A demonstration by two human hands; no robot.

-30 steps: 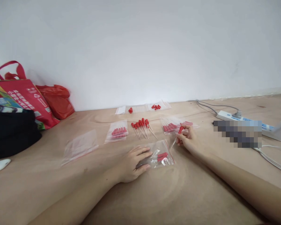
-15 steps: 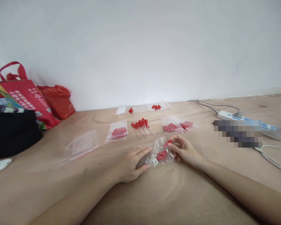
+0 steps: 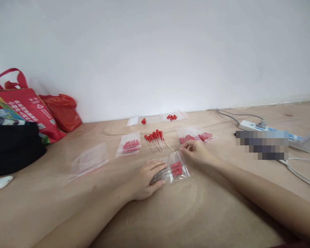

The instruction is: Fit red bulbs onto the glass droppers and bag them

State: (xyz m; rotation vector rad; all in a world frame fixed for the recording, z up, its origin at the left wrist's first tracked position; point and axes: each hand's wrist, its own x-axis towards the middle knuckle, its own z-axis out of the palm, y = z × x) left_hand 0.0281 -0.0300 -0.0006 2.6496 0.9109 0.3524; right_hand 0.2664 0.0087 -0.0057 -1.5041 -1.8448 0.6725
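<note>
My left hand [image 3: 149,179] rests on the table with its fingers round one end of a clear plastic bag [image 3: 172,174]. Red-tipped pieces [image 3: 177,168] lie inside that bag. My right hand [image 3: 195,151] is just beyond the bag's right side, its fingertips pinched together near the end of a wooden stick; whether they hold anything is hidden. Behind the bag a fan of red-tipped sticks [image 3: 157,139] lies loose. Filled bags sit to its left [image 3: 131,144] and right [image 3: 189,137], the right one partly behind my right hand.
A flat clear bag [image 3: 89,162] lies at left, near a white object [image 3: 0,183], a black bag [image 3: 15,148] and a red shopping bag [image 3: 36,110]. Small red caps [image 3: 172,117] lie at the wall. A power strip [image 3: 274,132] with cables is at right.
My right hand has left the red piece at the bag's right edge and moved up and slightly left. The pieces in the bag now lie straighter. My left hand stays put.
</note>
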